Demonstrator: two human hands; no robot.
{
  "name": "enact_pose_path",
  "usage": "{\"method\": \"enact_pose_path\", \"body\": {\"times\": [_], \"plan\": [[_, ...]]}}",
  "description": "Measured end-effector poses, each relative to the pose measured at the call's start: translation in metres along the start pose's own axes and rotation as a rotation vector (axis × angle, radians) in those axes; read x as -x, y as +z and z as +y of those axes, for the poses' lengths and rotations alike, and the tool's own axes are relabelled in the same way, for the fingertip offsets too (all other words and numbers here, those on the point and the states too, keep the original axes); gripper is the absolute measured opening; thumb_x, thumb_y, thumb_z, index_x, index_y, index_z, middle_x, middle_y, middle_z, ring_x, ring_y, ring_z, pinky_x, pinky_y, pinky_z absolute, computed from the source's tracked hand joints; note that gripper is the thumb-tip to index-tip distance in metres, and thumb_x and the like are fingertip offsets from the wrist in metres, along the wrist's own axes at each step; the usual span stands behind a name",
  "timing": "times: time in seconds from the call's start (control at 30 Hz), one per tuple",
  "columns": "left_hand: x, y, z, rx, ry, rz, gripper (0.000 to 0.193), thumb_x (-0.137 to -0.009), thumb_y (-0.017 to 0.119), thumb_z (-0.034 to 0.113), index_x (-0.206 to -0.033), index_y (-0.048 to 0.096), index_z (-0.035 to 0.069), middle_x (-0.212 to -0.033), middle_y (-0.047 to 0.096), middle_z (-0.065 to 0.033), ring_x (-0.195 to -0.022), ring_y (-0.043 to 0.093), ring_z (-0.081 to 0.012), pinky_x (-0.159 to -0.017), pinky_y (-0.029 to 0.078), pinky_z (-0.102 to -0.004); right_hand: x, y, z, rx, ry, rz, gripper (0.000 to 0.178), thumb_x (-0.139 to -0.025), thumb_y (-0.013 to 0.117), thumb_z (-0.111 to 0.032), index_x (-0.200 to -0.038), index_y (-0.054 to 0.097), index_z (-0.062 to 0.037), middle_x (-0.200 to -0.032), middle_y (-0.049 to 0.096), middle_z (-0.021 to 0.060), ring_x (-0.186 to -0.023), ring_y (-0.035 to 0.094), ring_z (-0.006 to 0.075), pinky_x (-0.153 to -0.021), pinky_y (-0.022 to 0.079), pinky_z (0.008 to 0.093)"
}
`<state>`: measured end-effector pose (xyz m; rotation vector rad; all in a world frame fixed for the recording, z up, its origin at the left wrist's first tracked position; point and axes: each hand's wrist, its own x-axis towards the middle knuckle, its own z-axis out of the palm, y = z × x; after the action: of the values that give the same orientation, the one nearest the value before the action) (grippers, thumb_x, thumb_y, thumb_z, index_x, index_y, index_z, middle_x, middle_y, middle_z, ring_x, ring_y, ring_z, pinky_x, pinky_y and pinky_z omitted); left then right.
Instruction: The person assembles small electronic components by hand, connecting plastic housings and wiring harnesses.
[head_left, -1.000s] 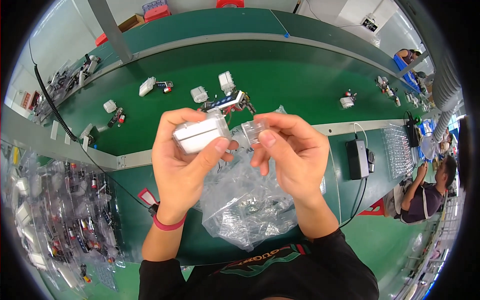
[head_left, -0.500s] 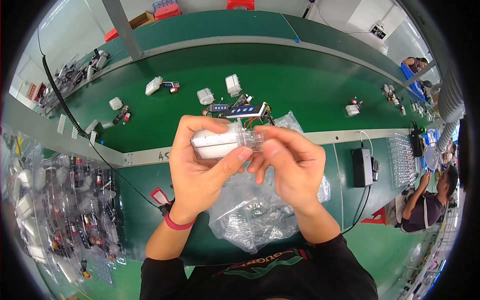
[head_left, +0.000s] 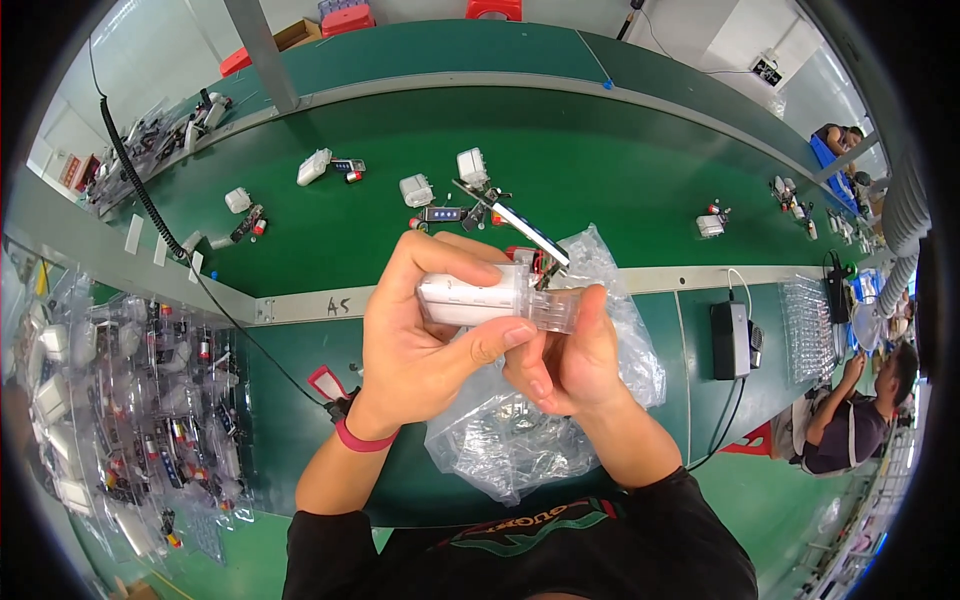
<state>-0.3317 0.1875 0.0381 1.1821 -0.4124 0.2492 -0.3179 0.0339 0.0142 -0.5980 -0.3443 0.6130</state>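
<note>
Plainly, the fingers of the left hand (head_left: 415, 320) are closing around a white block (head_left: 470, 300), the thumb lying along its near face and the other fingers bending over its far side. Against the block's right end a clear plastic piece (head_left: 557, 311) is sitting, and the right hand (head_left: 575, 365) is touching it: the thumb is standing at its right end while the other fingers are curling below; I cannot tell whether they are gripping it. Just beyond, a dark circuit strip (head_left: 525, 235) is slanting above the two, red wires showing near its right end. A red wristband (head_left: 367, 437) is circling the left wrist. Under the hands a crumpled clear bag (head_left: 510, 440) is spreading over the green table (head_left: 580, 160). Farther off, two white cases (head_left: 416, 190) are lying near small electronic parts (head_left: 443, 214). To the right a black adapter (head_left: 730, 340) is resting near a clear plastic tray (head_left: 805, 330); to the left, plastic-wrapped parts (head_left: 140, 420) are piling up. At the far right, a co-worker (head_left: 870, 405) is sitting.
</note>
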Motion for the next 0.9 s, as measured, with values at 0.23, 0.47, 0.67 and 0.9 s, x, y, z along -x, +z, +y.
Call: {"method": "enact_pose_path", "body": {"times": [0.23, 0.47, 0.67, 0.9], "plan": [[0.002, -0.004, 0.002, -0.022, 0.008, -0.034, 0.038, -0.071, 0.075, 0.000, -0.097, 0.048, 0.003, -0.098, 0.055, -0.0112, -0.088, 0.059, -0.0147, -0.073, 0.051, -0.0272, 0.004, -0.005, 0.001, 0.068, 0.011, -0.059, 0.068, -0.092, 0.039, -0.051, -0.064, 0.062, 0.0060, -0.043, 0.050, 0.0115, -0.029, 0.044, 0.0131, -0.027, 0.032, 0.0221], [0.003, -0.001, 0.005, -0.128, 0.047, -0.031, 0.038, -0.070, 0.075, -0.002, -0.095, 0.047, 0.002, -0.095, 0.055, -0.0117, -0.086, 0.059, -0.0153, -0.073, 0.051, -0.0279, 0.003, 0.004, -0.001, 0.090, -0.015, 0.053, 0.063, -0.095, 0.038, -0.044, -0.070, 0.064, 0.0077, -0.043, 0.051, 0.0110, -0.029, 0.044, 0.0124, -0.028, 0.032, 0.0225], [0.004, 0.006, 0.013, -0.195, 0.119, -0.044, 0.037, -0.071, 0.074, -0.004, -0.095, 0.046, 0.002, -0.095, 0.055, -0.0131, -0.085, 0.061, -0.0167, -0.071, 0.052, -0.0273, 0.004, 0.003, -0.001, 0.046, -0.046, 0.030, 0.060, -0.096, 0.039, -0.042, -0.069, 0.063, 0.0066, -0.043, 0.051, 0.0103, -0.029, 0.043, 0.0121, -0.028, 0.032, 0.0226], [-0.002, 0.012, 0.001, -0.139, -0.195, -0.055, 0.029, -0.089, 0.055, 0.007, -0.113, 0.040, 0.001, -0.099, 0.056, -0.0137, -0.080, 0.059, -0.0144, -0.063, 0.048, -0.0258, 0.003, -0.008, -0.031, 0.256, 0.122, 0.299, 0.062, -0.095, 0.039, -0.048, -0.075, 0.059, 0.0072, -0.043, 0.049, 0.0082, -0.027, 0.038, 0.0104, -0.027, 0.027, 0.0215]]}}
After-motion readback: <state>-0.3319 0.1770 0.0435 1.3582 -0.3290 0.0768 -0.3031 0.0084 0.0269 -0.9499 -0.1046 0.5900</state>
